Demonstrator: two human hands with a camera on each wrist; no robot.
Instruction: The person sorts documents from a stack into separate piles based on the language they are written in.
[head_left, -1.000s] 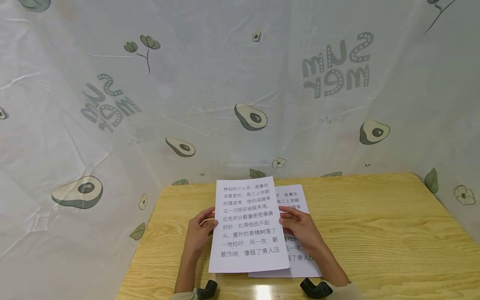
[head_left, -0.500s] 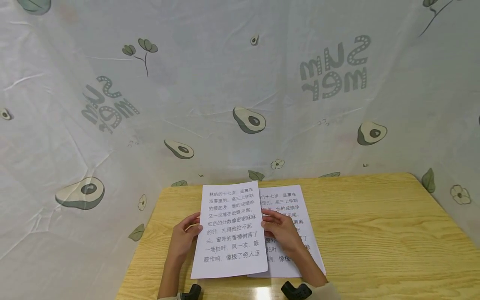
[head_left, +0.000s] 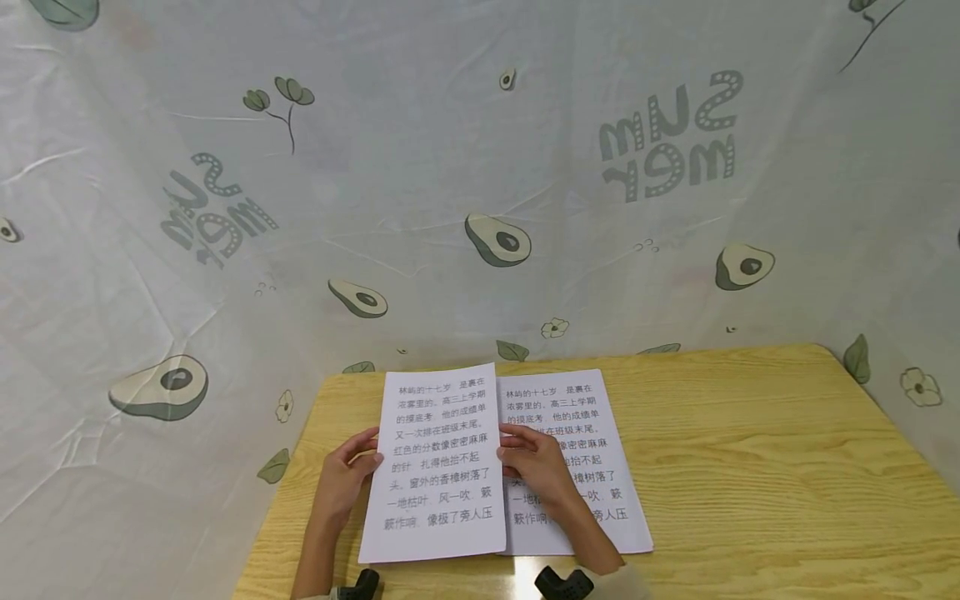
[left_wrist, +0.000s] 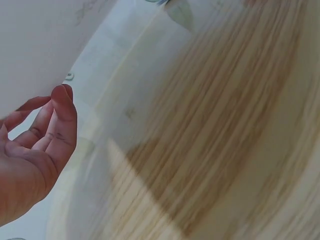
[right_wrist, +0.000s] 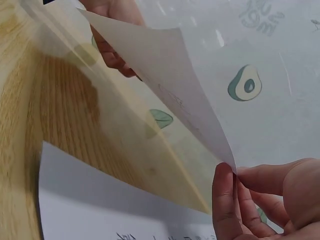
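Note:
A printed sheet of paper point(head_left: 435, 467) is held up over the table between both hands. My left hand point(head_left: 341, 479) pinches its left edge with thumb and fingers. On the opposite edge my right hand point(head_left: 540, 467) pinches the sheet the same way. In the right wrist view the lifted sheet point(right_wrist: 165, 75) shows its underside, well above the wood, with the right hand point(right_wrist: 265, 195) at its near edge. Beneath the right hand lies a second printed sheet or stack point(head_left: 607, 533) on the table, partly covered by that hand and forearm.
The yellow wood-grain table point(head_left: 765, 467) stretches far to the right of the papers. A pale curtain point(head_left: 420, 167) with avocado prints hangs behind the table and along its left side. Black wrist devices point(head_left: 566, 583) sit on both forearms.
Both hands have carried the sheet to the left, off most of the lower papers, whose text now shows more. The grip on its two edges is unchanged.

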